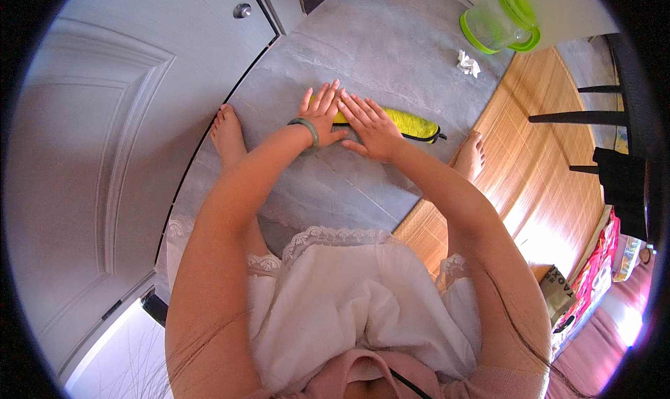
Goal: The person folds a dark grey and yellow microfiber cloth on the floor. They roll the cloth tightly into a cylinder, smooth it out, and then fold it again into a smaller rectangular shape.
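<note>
A yellow cloth with black edging and a small black loop at its right end [411, 124] lies folded into a long strip on the grey marbled floor. My left hand [323, 115] rests palm down over its left part, fingers somewhat spread, a green bangle [306, 129] at the wrist. Beside it, my right hand [370, 128] lies palm down over the cloth's middle, its fingertips close to those of my left hand. Both hands cover part of the cloth, so its full shape there is hidden.
A grey door [131, 111] stands at left. A crumpled white tissue [468, 64] and a clear jug with green lid and handle [500, 22] are at upper right. A bamboo mat [544, 153] lies at right, near black furniture legs [581, 117]. My bare feet are either side.
</note>
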